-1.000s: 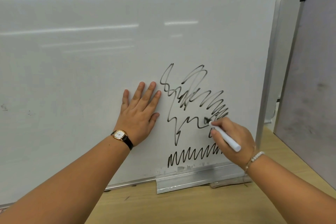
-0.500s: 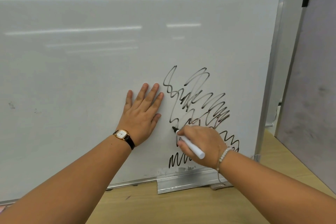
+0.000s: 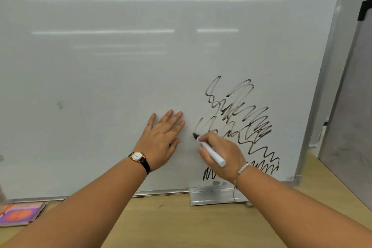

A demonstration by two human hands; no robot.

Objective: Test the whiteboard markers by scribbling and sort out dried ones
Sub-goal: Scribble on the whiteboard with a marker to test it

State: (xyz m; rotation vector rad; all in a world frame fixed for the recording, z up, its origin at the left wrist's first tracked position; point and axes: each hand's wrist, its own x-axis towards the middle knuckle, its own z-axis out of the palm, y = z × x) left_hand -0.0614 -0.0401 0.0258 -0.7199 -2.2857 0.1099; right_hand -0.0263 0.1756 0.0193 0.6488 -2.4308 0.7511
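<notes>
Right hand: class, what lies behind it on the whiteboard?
Black scribbles run behind the right hand, which holds the marker; the covered strokes cannot be seen.

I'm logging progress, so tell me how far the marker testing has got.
Done: black scribbles fill the lower right of the whiteboard, some strokes fainter. In hand: the right hand grips a white-barrelled black marker, tip on the board, while the left hand presses flat beside it. Left: sorting; no other markers or sorted pile are in view.

One left hand (image 3: pixel 161 139), one right hand (image 3: pixel 228 147), one marker (image 3: pixel 213 154), one whiteboard (image 3: pixel 120 66), one wristwatch (image 3: pixel 137 155) and one bracelet (image 3: pixel 241 169).
</notes>
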